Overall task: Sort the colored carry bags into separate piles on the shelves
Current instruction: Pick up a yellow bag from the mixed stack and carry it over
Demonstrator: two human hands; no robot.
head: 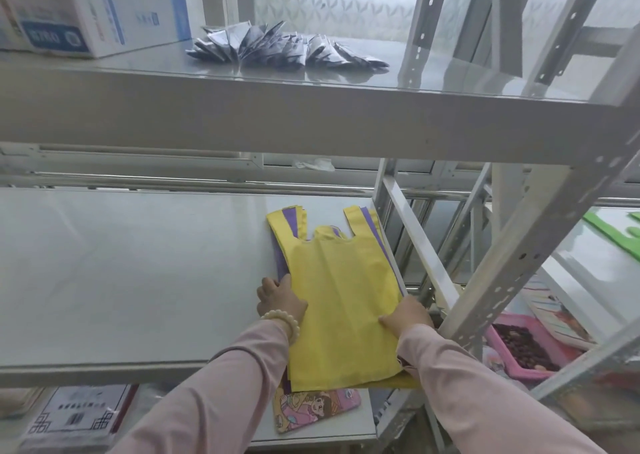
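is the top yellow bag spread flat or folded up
Spread flat: the yellow bag lies open-faced on the stack, both handles showing, with the left hand and right hand at its sides.

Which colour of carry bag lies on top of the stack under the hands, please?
The yellow bag lies on top, under both hands; purple bags show only as edges beneath it, and the green bag lies apart on the right shelf.

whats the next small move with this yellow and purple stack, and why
Probably lift the top yellow bag off the stack. Purple bags show beneath it, so colours are mixed; the left hand and right hand already hold its side edges.
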